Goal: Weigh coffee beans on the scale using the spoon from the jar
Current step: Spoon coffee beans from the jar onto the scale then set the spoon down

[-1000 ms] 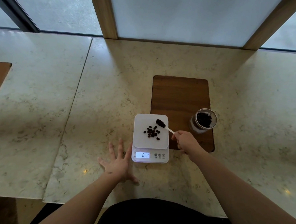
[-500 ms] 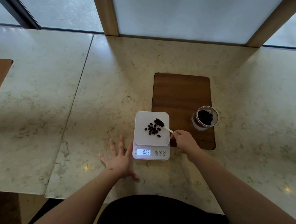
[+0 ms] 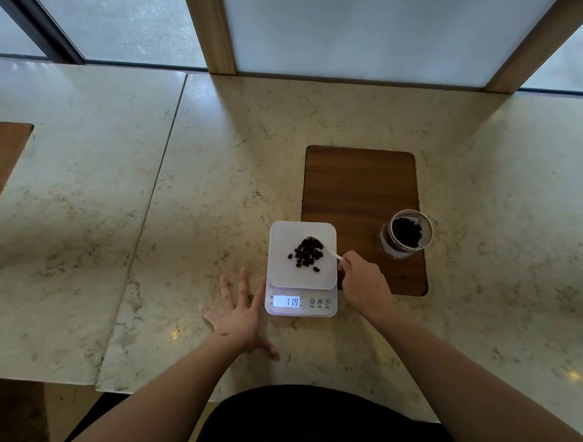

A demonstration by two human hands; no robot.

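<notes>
The right hand [image 3: 362, 281] has its fingers [image 3: 344, 263] pinched on the white spoon [image 3: 329, 251], whose bowl has now tipped empty: the coffee beans [image 3: 306, 253] just beyond them lie in a bigger pile on the scale [image 3: 302, 269], and its display [image 3: 287, 301] has climbed to about 118. The left hand [image 3: 241, 319] stays flat and spread, empty, on the tabletop [image 3: 182, 226] beside the scale; the jar [image 3: 406, 234] beyond the right fingers holds more beans, so another scoop looks possible.

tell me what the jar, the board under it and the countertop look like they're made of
Jar: clear, likely glass or clear plastic; the beans show through its wall.
Board: dark brown wood or wood veneer with a matte finish and faint grain streaks.
Countertop: polished stone, probably marble or a lookalike; cream with grey veining, a seam line and glossy light reflections.
</notes>
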